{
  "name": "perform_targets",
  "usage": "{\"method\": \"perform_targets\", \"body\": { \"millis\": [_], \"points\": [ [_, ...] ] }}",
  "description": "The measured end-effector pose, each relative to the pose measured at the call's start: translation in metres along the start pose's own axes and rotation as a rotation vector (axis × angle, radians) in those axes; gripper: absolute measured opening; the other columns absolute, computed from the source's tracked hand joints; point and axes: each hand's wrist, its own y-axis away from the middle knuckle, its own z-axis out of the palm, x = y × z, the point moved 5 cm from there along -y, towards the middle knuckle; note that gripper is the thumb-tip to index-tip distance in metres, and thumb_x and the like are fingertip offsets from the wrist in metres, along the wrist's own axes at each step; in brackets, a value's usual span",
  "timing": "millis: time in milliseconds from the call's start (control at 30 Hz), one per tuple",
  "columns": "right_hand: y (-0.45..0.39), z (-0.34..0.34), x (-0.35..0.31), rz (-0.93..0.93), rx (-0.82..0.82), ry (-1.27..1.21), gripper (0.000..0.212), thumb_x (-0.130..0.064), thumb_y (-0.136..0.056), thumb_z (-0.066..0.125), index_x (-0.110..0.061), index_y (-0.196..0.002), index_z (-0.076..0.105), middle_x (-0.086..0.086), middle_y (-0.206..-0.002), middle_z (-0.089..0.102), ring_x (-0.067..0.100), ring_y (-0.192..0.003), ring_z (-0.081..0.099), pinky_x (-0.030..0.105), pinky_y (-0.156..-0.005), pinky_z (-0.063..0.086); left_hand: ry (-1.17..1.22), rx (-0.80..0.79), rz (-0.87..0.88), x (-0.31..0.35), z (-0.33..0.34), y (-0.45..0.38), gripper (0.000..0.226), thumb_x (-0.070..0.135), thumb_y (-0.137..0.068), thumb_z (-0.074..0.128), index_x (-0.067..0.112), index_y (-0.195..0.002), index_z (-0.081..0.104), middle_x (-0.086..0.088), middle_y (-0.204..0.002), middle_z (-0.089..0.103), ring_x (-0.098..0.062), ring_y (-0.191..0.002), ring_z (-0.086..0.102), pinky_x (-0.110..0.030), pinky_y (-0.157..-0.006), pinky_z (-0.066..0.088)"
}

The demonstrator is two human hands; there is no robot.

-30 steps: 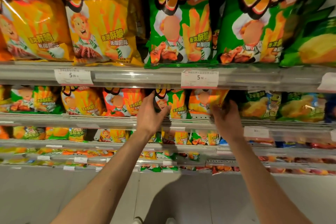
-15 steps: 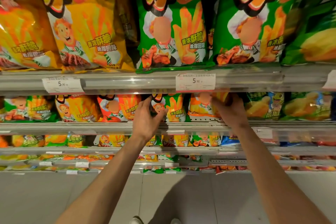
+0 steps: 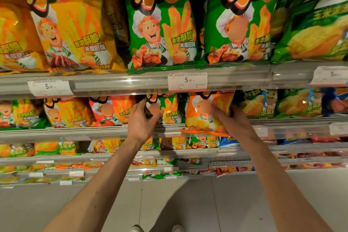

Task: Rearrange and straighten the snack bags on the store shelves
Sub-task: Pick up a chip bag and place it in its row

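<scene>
Orange snack bag [image 3: 205, 113] now juts off the shelf [image 3: 94, 132], pulled by the right hand [image 3: 233, 120]; left hand [image 3: 143, 118] pinches the green bag [image 3: 169, 109]; reseating comes next.

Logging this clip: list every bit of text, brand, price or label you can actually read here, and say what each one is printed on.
"呀!土豆": big logo on the green bag on the top shelf.
"香浓酥脆" and "吮指回味": same bag, also on the yellow bag.
"5.90": middle price tag and left price tag.
"5": right price tag; the rest is blurred.
Fine print on tags and lower-shelf bags: too small to read.
</scene>
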Motion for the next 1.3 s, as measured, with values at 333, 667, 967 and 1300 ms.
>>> {"method": "perform_targets", "body": {
  "millis": [333,667,967,1300],
  "points": [
    [0.048,0.029,0.009,-0.025,0.061,-0.215,0.063,-0.034,-0.076,0.087,-0.023,-0.131,0.056,-0.009,-0.114,0.074,-0.002,-0.102,0.069,0.015,-0.082,0.052,0.232,-0.075,-0.003,0.0,-0.024,0.024,0.069,0.037,-0.097,0.069,0.02,-0.156,0.039,0.011,-0.145,0.051,-0.005,-0.127,0.05,-0.021,-0.101,0.043],
    [0.108,0.092,0.022,0.0,0.103,-0.214,0.063,-0.047,-0.069,0.08,-0.035,-0.125,0.054,-0.028,-0.099,0.073,-0.015,-0.089,0.066,0.008,-0.065,0.05,0.529,0.09,-0.093,-0.067,-0.105,0.098,0.018,0.019,-0.095,0.074,0.028,-0.109,0.068,0.007,-0.103,0.075,-0.002,-0.096,0.07,-0.015,-0.08,0.051],
    [0.177,0.215,0.001,0.01,0.106,-0.086,0.056,-0.073,-0.059,0.084,-0.066,-0.106,0.054,-0.032,-0.102,0.072,0.0,-0.101,0.068,0.033,-0.085,0.053,0.619,0.137,-0.09,-0.164,-0.235,0.151,0.017,0.017,-0.097,0.072,0.023,-0.112,0.067,0.013,-0.096,0.076,-0.003,-0.096,0.071,-0.014,-0.078,0.054],
    [0.232,0.381,-0.067,-0.06,0.02,-0.037,0.08,-0.084,-0.054,0.079,-0.049,-0.123,0.055,-0.034,-0.101,0.072,-0.014,-0.092,0.067,0.011,-0.069,0.049,0.701,0.217,-0.132,-0.267,-0.366,0.178,0.02,0.016,-0.098,0.069,0.019,-0.117,0.067,0.008,-0.098,0.077,-0.006,-0.097,0.073,-0.019,-0.085,0.054]
  ]
}}
